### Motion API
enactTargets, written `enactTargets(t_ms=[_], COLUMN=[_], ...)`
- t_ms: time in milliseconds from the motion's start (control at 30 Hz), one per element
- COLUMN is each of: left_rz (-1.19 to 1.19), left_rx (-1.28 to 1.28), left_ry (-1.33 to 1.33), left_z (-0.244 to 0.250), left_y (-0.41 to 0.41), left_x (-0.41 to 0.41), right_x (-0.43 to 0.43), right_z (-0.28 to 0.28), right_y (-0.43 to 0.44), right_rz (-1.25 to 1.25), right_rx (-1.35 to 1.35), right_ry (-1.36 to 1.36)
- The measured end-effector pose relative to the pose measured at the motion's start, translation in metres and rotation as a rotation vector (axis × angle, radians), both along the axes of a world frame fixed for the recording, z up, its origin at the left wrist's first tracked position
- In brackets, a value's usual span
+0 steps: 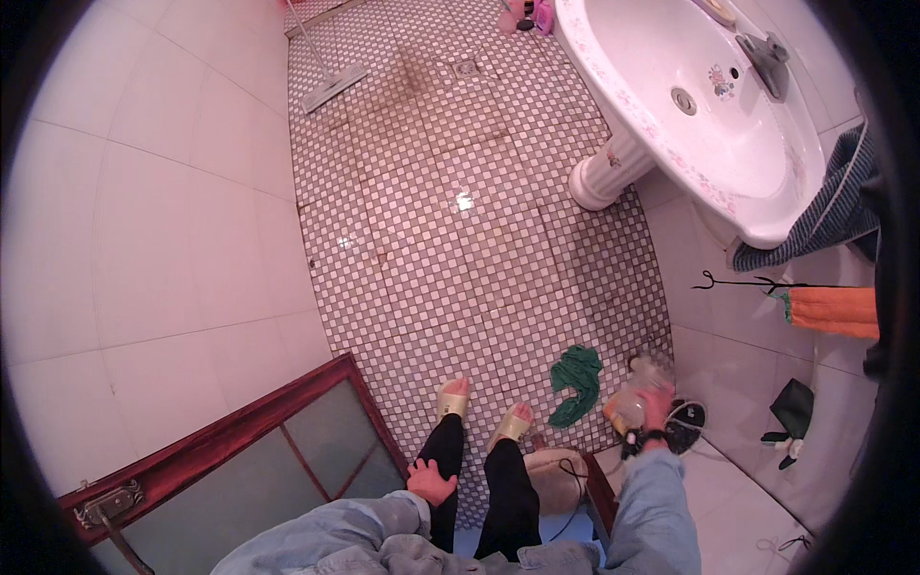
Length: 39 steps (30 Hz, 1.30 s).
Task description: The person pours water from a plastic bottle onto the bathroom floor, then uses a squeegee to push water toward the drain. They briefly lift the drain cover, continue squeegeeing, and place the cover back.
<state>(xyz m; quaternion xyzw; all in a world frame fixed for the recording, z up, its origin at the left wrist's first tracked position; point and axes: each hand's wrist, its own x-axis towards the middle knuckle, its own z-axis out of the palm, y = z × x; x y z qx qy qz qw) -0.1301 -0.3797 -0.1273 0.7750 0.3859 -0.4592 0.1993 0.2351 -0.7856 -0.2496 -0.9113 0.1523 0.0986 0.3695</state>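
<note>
My left hand (431, 481) rests on my left leg (449, 445), fingers apart and holding nothing. At the lower right, my right hand (655, 406) reaches down by the wall, blurred by motion. Around it is a blurred clear plastic thing (649, 372), and beside it stands a bottle with orange on it (617, 413). Whether the fingers grip either one cannot be made out. A black object with a pale cord (686, 424) sits just right of the wrist. Left of the bottle, a crumpled green cloth (581, 377) lies on the mosaic tile floor (460, 273).
A pedestal washbasin (611, 90) stands upper right, a striped towel (812, 208) hanging by it. Wall hooks (733, 283) stick out below. A flat mop (334, 88) lies far left, near a floor drain (466, 68). The red-framed glass door (287, 460) is at lower left.
</note>
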Motion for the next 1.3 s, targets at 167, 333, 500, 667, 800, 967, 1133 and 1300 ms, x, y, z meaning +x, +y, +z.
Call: enactTargets(t_ms=[167,333,500,667,800,967,1133,1300], left_rz=[0.001,0.074,0.064,0.054,0.022,0.004,-0.116,-0.241], left_rx=[-0.016,0.006,0.001,-0.002,0.003,-0.019,0.057,0.003], left_ry=[-0.071,-0.041,-0.063,-0.074,-0.06,-0.013,-0.023,-0.061], left_z=[0.001,0.007,0.003,0.0,-0.007,-0.002,-0.004,-0.019], left_y=[0.008,0.019,0.019,0.018,0.018,0.027,0.024,-0.001], left_x=[0.008,0.004,0.006,0.01,0.002,0.011,0.022,0.016], right_x=[0.093,0.119,0.134,0.11,0.054,-0.007,-0.055,-0.062], right_z=[-0.043,0.071,0.058,0.018,-0.003,-0.034,0.004,0.082], right_y=[0.165,0.398,0.462,0.434,0.357,0.175,-0.024,-0.184], right_rz=[-0.034,0.079,0.313,0.365,0.107,-0.434,-0.714,-0.056], right_rx=[0.329,0.635,0.565,0.478,0.664,0.525,0.462,-0.705], right_ry=[0.472,0.635,0.753,0.806,0.821,0.689,0.06,-0.101])
